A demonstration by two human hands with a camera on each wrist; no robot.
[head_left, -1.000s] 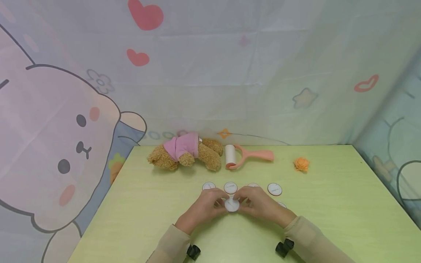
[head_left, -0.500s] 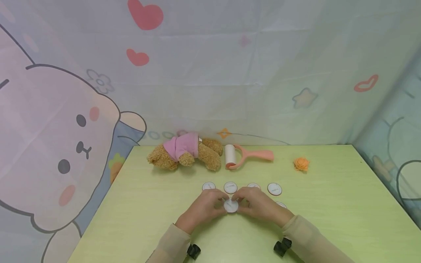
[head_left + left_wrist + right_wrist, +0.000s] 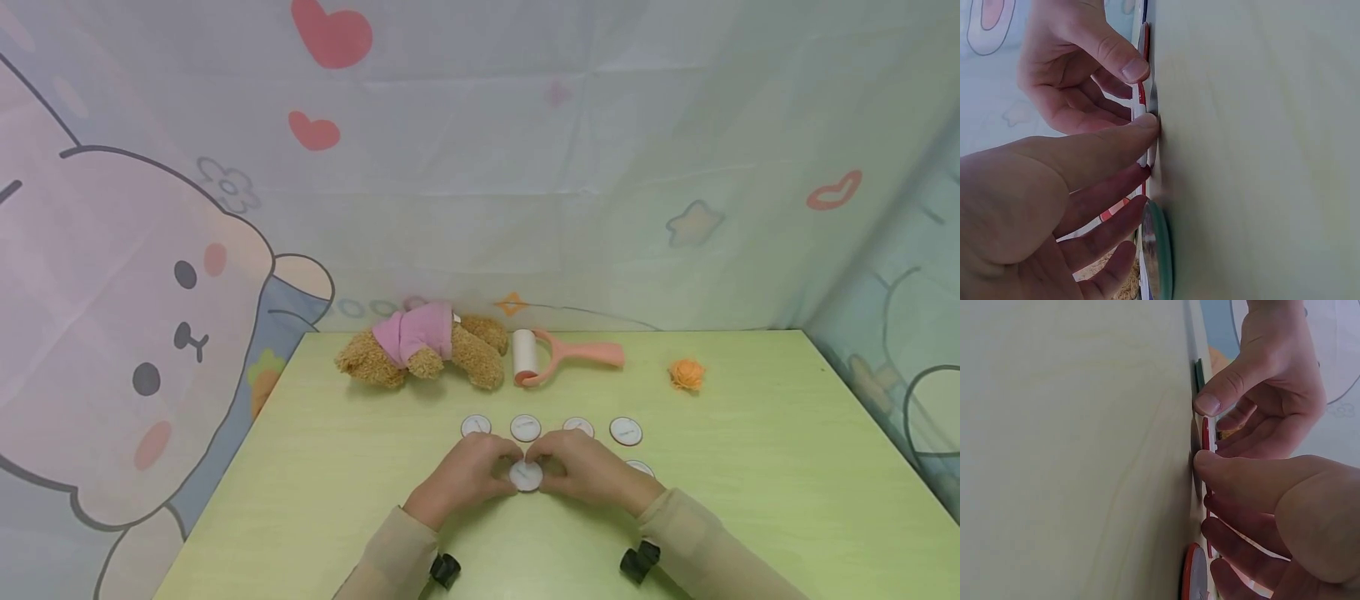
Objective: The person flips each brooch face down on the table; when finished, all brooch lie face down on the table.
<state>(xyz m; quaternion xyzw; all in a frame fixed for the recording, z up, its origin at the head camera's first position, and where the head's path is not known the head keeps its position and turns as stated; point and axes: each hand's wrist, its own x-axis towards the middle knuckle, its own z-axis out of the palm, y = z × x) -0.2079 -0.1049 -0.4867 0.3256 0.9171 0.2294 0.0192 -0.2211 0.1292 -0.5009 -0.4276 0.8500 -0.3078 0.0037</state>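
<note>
A round white-backed pin badge (image 3: 526, 476) lies between my two hands, low over the table, with its red rim seen edge-on in the right wrist view. My left hand (image 3: 468, 473) pinches its left edge between thumb and fingers. From the other side, my right hand (image 3: 596, 471) grips the right edge the same way. Beyond the hands runs a row of similar badges, including one at the left (image 3: 476, 425) and one at the right (image 3: 626, 431). Another badge (image 3: 640, 467) is partly hidden behind my right hand. A green-rimmed badge (image 3: 1161, 250) sits close below my left fingers.
Along the back of the table (image 3: 300, 467) lie a brown plush toy (image 3: 423, 346) in a pink top, a pink-handled lint roller (image 3: 573, 354) and a crumpled orange flower-like piece (image 3: 687, 375). A printed cloth (image 3: 480, 167) hangs behind.
Both hands have drawn the pinched badge slightly toward the person, and its face now lies a little differently turned. The rest of the table is unchanged.
</note>
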